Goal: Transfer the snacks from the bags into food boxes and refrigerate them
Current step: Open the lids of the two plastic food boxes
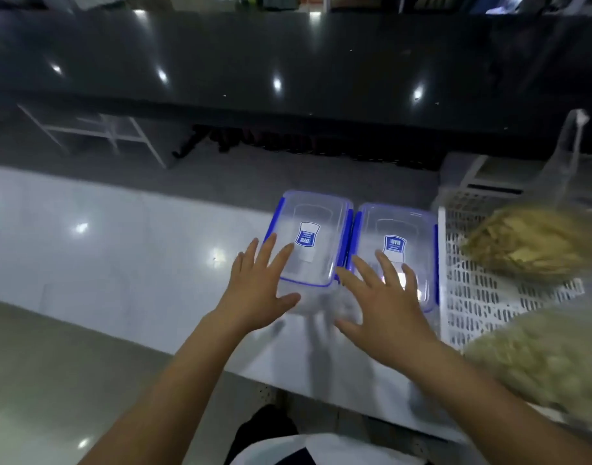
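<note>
White countertop carries two lidded clear food boxes side by side. Left hand, fingers straight, rests on the left box. Right hand, fingers spread, apparently touches the right box. Two snack bags occupy a white basket beside it.

Looked like shop or work room: long shiny black counter behind, white table, white plastic basket, ceiling lights mirrored in shiny tops.
</note>
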Available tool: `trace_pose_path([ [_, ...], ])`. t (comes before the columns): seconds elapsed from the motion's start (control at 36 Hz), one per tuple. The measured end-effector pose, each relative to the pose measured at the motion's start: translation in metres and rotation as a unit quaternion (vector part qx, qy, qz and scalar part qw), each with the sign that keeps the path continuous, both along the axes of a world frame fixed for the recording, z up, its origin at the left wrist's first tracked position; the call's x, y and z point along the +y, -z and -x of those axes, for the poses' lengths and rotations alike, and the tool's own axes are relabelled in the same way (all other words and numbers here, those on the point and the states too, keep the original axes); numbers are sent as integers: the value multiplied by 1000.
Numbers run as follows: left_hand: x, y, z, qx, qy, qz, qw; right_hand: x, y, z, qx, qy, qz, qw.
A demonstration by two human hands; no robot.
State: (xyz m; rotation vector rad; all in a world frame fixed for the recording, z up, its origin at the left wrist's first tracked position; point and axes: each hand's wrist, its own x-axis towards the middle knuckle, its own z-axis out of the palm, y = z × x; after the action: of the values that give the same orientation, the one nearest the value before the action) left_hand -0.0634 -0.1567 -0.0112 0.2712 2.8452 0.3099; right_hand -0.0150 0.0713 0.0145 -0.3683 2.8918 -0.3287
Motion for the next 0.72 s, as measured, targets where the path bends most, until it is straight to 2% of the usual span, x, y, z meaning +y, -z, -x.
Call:
trace_pose_path([
  [0.14, -22, 18, 32, -9, 91, -20, 996, -43, 21, 21, -20, 66, -101, 993],
  [0.22, -40, 27, 39, -1, 138, -22, 990, -61, 29, 22, -11, 116, -125, 985],
  [0.36, -76, 40, 48, 17, 185, -33, 982, -96, 33, 12, 3, 180, -90, 980],
  [0.56, -139, 44, 48, 12, 169, -70, 983, -156, 38, 13, 0, 190, -36, 981],
  [0.72, -196, 35, 40, -25, 151, -73, 985, -207, 35, 6, -58, 179, 12, 982],
])
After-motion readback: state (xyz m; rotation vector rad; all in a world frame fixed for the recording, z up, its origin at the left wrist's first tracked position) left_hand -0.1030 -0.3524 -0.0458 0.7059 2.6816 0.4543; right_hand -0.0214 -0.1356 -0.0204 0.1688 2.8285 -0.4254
